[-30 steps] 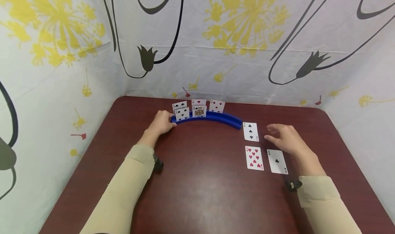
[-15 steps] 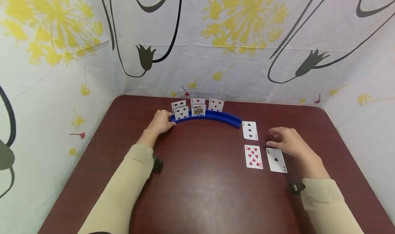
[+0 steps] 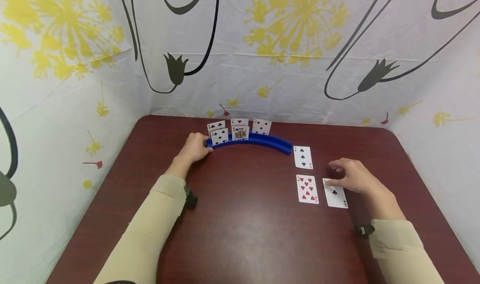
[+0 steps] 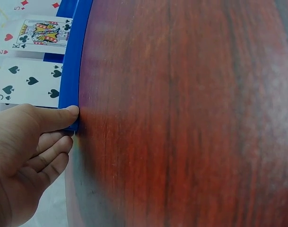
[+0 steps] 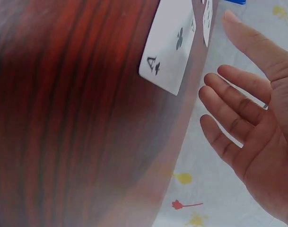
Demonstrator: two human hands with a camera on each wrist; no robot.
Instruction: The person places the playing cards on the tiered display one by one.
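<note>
My left hand grips the left end of a curved blue card holder, thumb on its front edge. Upright in the holder's left half stand a five of spades with a clubs card behind it, a king of clubs before a two of hearts, and a five of diamonds. My right hand hovers over the far end of the ace of clubs, thumb overlapping that card in the head view. In the right wrist view its fingers are spread and relaxed, holding nothing.
Face up on the dark red-brown table lie a three of clubs, by the holder's right end, and a hearts card left of the ace. White patterned cloth walls the back and sides.
My right hand has drawn back toward me and slightly right, from beside the three of clubs to over the ace. My left hand keeps its grip on the holder.
</note>
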